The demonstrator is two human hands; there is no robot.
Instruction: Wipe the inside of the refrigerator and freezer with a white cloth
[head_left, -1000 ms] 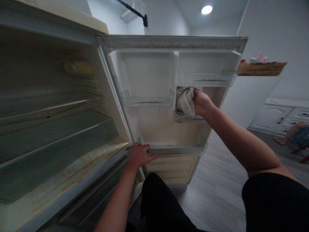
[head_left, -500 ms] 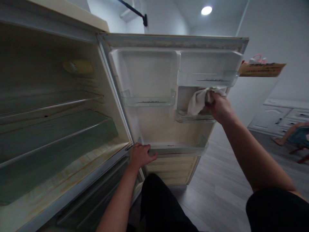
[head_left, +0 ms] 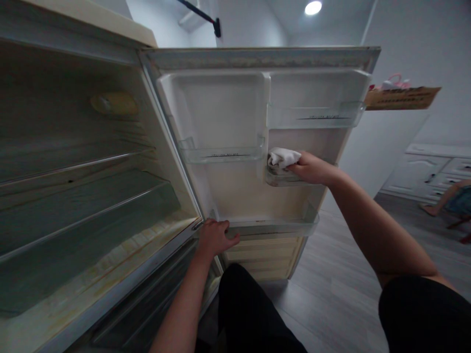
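A crumpled white cloth (head_left: 284, 157) is bunched in my right hand (head_left: 312, 168), whose fingers are closed on it. It presses into the left part of the small clear door shelf (head_left: 294, 181) on the right half of an open fridge door (head_left: 221, 110). Down low, my left hand (head_left: 215, 238) hooks over the left end of the long bottom door shelf (head_left: 272, 229), fingers behind the rim and thumb in front. Dark stains show in the small shelf beside the cloth.
To the left stands the open fridge compartment with glass shelves (head_left: 84, 206) and yellowish stains along its lower edge. Two more clear door shelves (head_left: 221, 155) sit higher up. Behind the door, a cardboard box (head_left: 403, 98) tops a white cabinet. Another person's leg (head_left: 447, 196) shows at far right.
My right hand has moved left and slightly down with the cloth, from the right side of the small shelf to its left end. My left hand stays at the bottom shelf.
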